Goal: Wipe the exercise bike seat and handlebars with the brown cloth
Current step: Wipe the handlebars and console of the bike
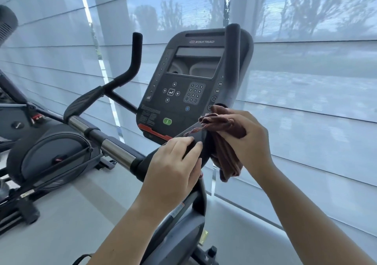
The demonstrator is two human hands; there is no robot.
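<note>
The exercise bike's black handlebars run from lower left up to two upright horns, one at the left and one at the right in front of the console. My left hand grips the padded centre of the bar below the console. My right hand holds the bunched brown cloth against the bar at the base of the right horn; part of the cloth hangs down. The seat is out of view.
Another exercise machine stands on the floor at the left. Sheer window blinds close off the far side right behind the bike. The bike's frame post drops between my forearms.
</note>
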